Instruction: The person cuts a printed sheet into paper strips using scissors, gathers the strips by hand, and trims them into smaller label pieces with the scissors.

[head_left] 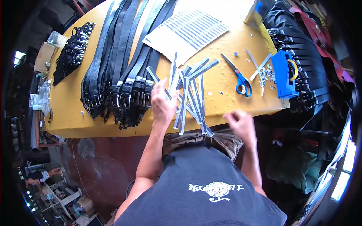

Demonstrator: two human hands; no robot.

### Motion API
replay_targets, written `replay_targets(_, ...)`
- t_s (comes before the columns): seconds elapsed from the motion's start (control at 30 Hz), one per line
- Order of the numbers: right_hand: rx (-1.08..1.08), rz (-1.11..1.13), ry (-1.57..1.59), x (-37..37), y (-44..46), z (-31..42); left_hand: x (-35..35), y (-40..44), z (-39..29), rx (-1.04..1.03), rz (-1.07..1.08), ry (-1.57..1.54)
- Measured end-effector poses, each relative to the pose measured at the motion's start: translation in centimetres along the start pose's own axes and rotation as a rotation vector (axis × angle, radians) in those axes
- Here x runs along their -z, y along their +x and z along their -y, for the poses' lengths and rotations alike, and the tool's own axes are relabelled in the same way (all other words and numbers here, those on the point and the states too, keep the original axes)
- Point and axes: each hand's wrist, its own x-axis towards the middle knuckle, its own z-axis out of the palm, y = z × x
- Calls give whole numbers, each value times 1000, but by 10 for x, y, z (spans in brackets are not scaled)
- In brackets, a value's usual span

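Observation:
My left hand is over the left side of a loose pile of narrow dark strips with pale edges. Its thumb and fingers are apart, and one strip passes behind the fingers; a firm hold on it does not show. By the table's front edge, my right hand is raised with its fingers curled together, slightly blurred. Whatever it may pinch is too small to make out. Printed sheets with rows of dark bars lie beyond the strips. Scissors with blue-and-red handles rest to the right.
Black belts with metal buckles lie stacked left of the strips on the yellow table. A smaller bundle lies farther left. At right are a blue tape dispenser, paper scraps and more belts.

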Motion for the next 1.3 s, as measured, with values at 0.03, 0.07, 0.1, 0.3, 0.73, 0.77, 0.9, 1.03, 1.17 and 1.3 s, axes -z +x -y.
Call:
replay_targets(0.03,-47,109,66,-17,-13,-7,6,-8,4,6,-46,90)
replay_targets(0.07,-91,163,116,-29,-20,-8,11,-17,6,80,-4,129)
replay_targets(0.1,-138,214,168,-40,-26,-8,10,-23,7,114,10,174)
replay_targets(0.3,-165,389,760,-96,-13,0,-7,-22,-16,173,202,202)
replay_targets(0.73,-183,333,724,-116,-13,11,-25,-21,-26,25,201,46)
replay_targets(0.77,-192,347,728,-114,-11,12,-25,-22,-33,59,235,24)
replay_targets(0.9,-228,393,763,-105,-10,18,-34,-14,-34,85,200,7)
replay_targets(1.03,-252,538,735,-105,-11,8,-24,-15,-28,26,148,-4)
replay_targets(1.17,-284,628,1123,-105,-17,19,28,-65,-23,213,242,30)
replay_targets(1.3,-161,586,1059,-105,-7,14,60,-106,-15,539,450,-91)
